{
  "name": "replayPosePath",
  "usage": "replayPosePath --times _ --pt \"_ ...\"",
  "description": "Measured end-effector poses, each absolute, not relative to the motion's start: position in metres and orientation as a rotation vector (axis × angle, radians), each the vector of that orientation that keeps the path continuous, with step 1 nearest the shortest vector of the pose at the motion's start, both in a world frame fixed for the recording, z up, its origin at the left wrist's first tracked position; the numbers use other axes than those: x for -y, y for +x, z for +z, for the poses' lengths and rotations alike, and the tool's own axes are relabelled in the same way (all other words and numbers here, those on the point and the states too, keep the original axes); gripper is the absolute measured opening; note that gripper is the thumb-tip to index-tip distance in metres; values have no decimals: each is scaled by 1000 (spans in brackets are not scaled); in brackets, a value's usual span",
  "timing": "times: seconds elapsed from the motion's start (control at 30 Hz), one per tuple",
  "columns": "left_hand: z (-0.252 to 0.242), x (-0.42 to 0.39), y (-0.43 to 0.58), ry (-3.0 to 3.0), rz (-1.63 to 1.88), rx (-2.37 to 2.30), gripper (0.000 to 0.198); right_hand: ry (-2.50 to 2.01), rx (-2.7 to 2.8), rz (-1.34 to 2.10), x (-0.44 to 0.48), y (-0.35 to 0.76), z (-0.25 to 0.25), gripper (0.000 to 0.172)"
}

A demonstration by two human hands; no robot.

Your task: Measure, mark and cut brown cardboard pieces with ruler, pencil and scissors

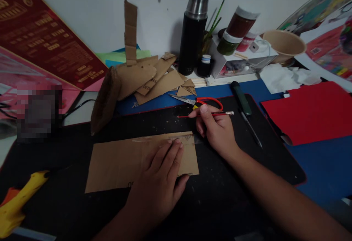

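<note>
A flat rectangular piece of brown cardboard point(115, 164) lies on the black mat point(220, 204), with clear tape along its upper right edge. My left hand point(162, 175) rests on it, palm down, fingers stretched out over its right half. Just beyond the cardboard's upper right corner, my right hand point(217, 129) grips a red pencil point(224, 113) between thumb and fingers. The pencil lies nearly level, its tip to the left and its eraser to the right. Right behind that hand are scissors point(187, 99) with red handles, partly hidden by the fingers.
Cardboard scraps point(162, 83) pile up at the back. A black flask point(192, 36) stands by the wall. A green-handled screwdriver-like tool point(243, 103) and red sheet point(310, 112) lie to the right. A yellow glue gun point(22, 204) is at the left; a cardboard shape point(106, 100) stands behind.
</note>
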State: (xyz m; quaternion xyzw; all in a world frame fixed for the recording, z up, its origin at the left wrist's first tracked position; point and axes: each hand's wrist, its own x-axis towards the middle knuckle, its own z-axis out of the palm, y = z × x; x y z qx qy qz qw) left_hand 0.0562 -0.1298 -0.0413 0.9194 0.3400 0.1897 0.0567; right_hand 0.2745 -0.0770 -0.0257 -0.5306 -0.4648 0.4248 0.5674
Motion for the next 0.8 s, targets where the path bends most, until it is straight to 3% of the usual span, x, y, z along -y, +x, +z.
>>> replayPosePath --times 0.8 --pt "-48 129 55 2887 678 -1026 48 -1317 1304 1026 79 273 -40 51"
